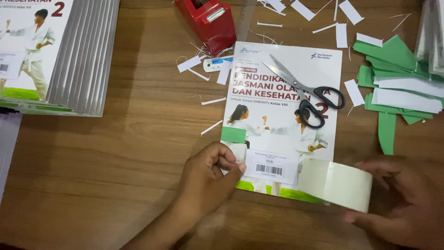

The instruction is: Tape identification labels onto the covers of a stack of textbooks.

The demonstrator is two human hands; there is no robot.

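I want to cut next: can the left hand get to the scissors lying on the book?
Probably yes. The left hand presses the book's lower edge, and nothing lies between it and the scissors higher on the cover.

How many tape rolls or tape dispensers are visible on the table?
2: a wide clear tape roll in the right hand at the bottom right, and a red tape dispenser at the top centre.

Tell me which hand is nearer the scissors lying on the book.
Right, narrowly. The right hand holds the tape roll below and right of the scissors. The left hand presses the barcode label on the book, further down-left.
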